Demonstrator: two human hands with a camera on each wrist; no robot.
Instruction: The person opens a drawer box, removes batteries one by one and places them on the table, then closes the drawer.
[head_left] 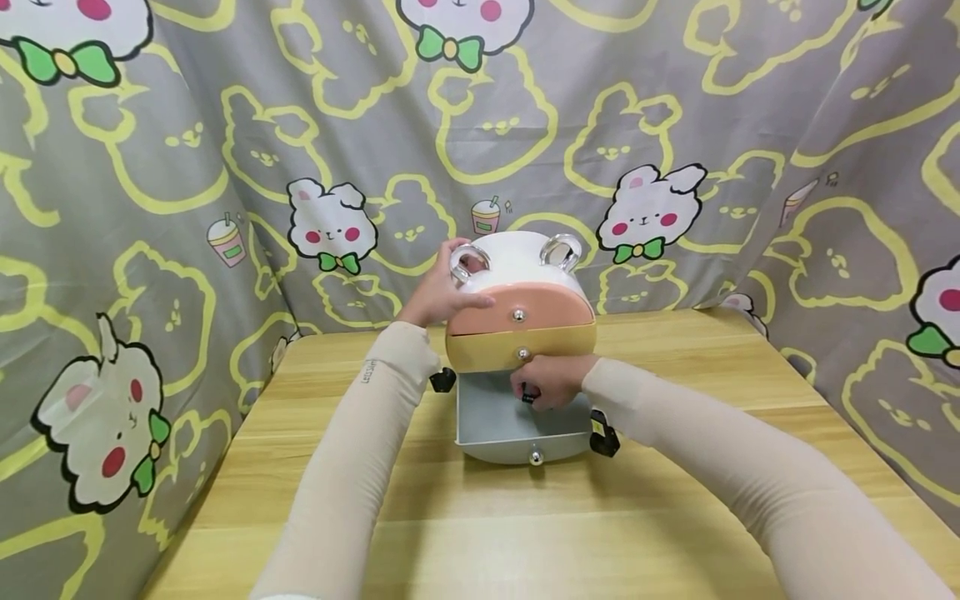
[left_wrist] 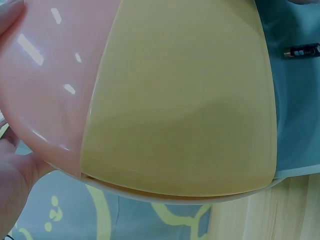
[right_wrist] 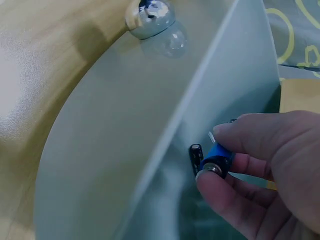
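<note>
A small drawer cabinet [head_left: 517, 258] with a white top and silver ring ears stands on the table. Its pink drawer [head_left: 543, 307] and yellow drawer [head_left: 480, 352] are closed, while the grey-blue bottom drawer [head_left: 480, 452] is pulled out. My left hand [head_left: 442, 287] holds the cabinet's upper left side, thumb across the pink front and the other fingers partly hidden behind an ear. Inside the bottom drawer, my right hand [head_left: 555, 382] pinches a blue and black battery [right_wrist: 218, 156] between thumb and fingers. A black battery [right_wrist: 195, 156] shows just beyond it; in the left wrist view a dark battery [left_wrist: 302, 50] appears in the drawer.
The cabinet stands toward the back of a wooden table [head_left: 480, 533]. A grey curtain [head_left: 495, 100] with yellow outlines and white rabbits hangs behind and on both sides. Round silver knobs [head_left: 536, 457] stick out from the drawer fronts.
</note>
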